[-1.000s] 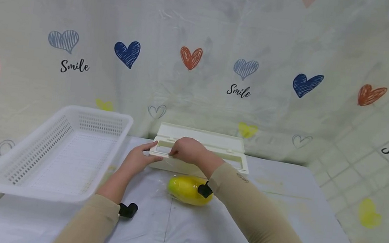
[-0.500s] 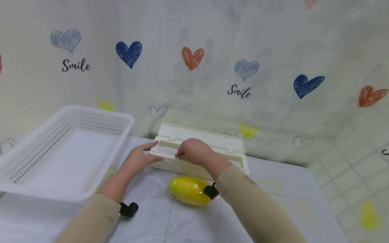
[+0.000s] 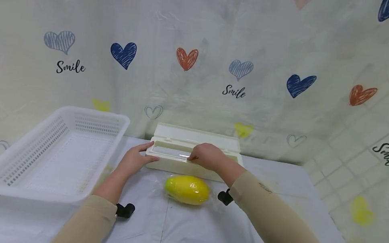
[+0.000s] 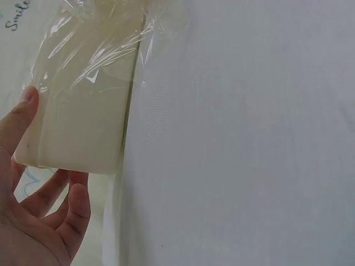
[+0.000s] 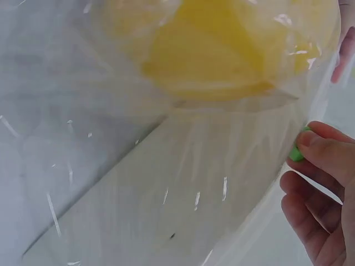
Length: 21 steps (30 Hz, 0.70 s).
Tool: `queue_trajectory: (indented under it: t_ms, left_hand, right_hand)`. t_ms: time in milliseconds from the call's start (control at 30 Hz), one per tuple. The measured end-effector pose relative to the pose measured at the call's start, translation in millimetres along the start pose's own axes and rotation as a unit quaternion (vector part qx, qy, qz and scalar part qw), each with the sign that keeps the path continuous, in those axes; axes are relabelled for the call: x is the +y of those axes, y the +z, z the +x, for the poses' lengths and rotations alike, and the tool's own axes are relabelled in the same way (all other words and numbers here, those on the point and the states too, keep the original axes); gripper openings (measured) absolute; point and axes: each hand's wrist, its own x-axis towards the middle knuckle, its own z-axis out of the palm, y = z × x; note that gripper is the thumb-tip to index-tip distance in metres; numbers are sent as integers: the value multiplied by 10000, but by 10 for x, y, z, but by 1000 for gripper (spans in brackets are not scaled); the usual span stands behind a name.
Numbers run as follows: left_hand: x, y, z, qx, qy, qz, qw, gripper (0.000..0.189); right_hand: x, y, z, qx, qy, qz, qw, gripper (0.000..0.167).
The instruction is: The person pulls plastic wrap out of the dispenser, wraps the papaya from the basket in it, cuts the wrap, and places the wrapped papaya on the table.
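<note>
At the back of the table stands a cream cling film dispenser, its lid raised against the wall. My left hand grips its left end, thumb on one edge and fingers bent round the end in the left wrist view. My right hand is over the front rim, right of the middle. There it pinches a small green slide cutter between thumb and forefinger. Clear film hangs over the dispenser's front. It reaches down to a yellow mango-like fruit with a greenish left end, lying in front.
A white perforated plastic basket stands at the left, close to my left forearm. White cloth covers the table. A curtain printed with hearts hangs right behind the dispenser.
My right hand has slid rightward along the dispenser's front rim. My left hand keeps its hold on the left end, and the fruit lies where it was.
</note>
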Motion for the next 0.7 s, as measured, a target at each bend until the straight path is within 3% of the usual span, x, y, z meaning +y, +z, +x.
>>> queue_trajectory:
  t_ms: [200,700]
  left_hand:
    - [7,-16,-14,-52,-32,-60,10000,84]
    - [12,13,-29,-3,-7,2,10000,82]
  right_hand:
    - [86,6,-107,84,-48,-151,9998,18]
    - [521,28,-668,429,147,-341,9984,9]
